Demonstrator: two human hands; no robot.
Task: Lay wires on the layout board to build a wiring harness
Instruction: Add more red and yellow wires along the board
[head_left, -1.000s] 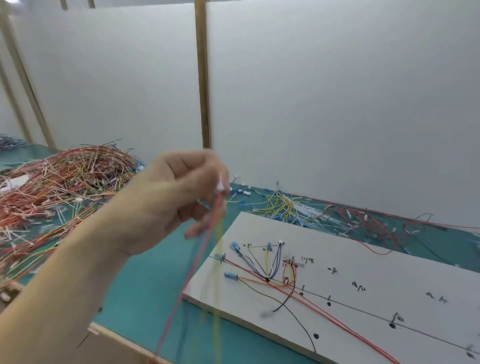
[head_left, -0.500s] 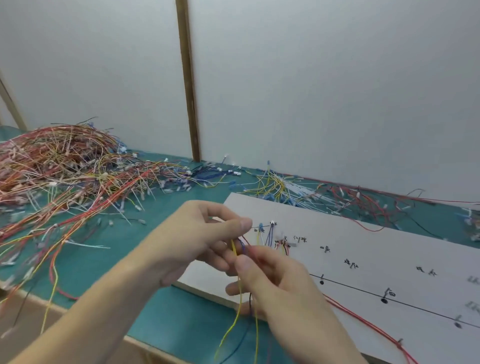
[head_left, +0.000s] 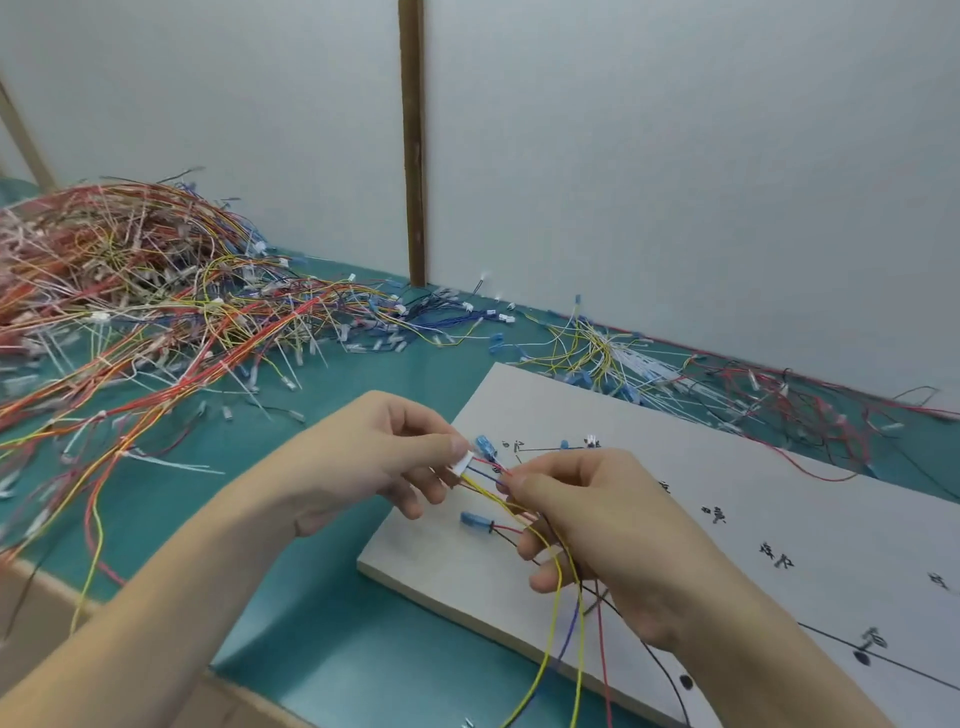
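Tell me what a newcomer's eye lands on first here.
First, the big tangled wire heap sprawling over the teal table at left. Then, front and centre, the left hand pinching a white connector while the right hand pinches its coloured wires above the white layout board.

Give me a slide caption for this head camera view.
Two hands hold a small wire set over the layout board: left hand pinching its white connector, right hand gripping the wires.
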